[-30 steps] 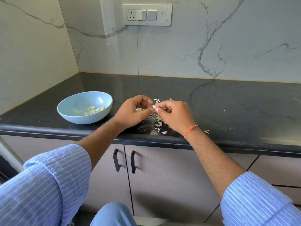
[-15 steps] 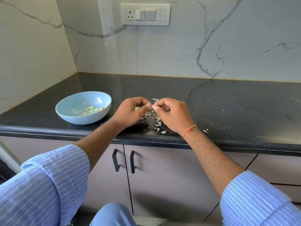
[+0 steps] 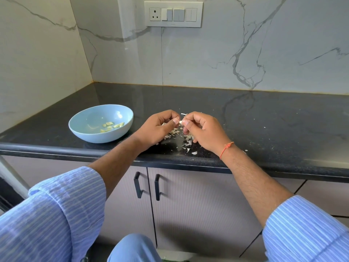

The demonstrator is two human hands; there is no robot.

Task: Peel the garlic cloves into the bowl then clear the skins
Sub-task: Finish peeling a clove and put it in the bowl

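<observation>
A light blue bowl point(image 3: 101, 123) stands on the black bench point(image 3: 264, 118) toward its left end, close to the front edge; several peeled garlic cloves point(image 3: 111, 126) lie inside it, on the right of its floor. Just right of the bowl, apart from it, the person's left hand point(image 3: 157, 127) is held over the bench, fingers curled, thumb and forefinger pinching one end of a small pale garlic clove point(image 3: 180, 121); the right hand point(image 3: 204, 130) meets it from the other side, fingers likewise curled, pinching the same clove at the fingertips; an orange thread point(image 3: 225, 148) circles the right wrist. Beneath and between both hands a litter of papery garlic skins point(image 3: 186, 141) is scattered on the bench, reaching to the front edge; whether unpeeled cloves lie among them cannot be told. On the marble wall behind, above the hands, a switch panel point(image 3: 173, 14) is mounted.
</observation>
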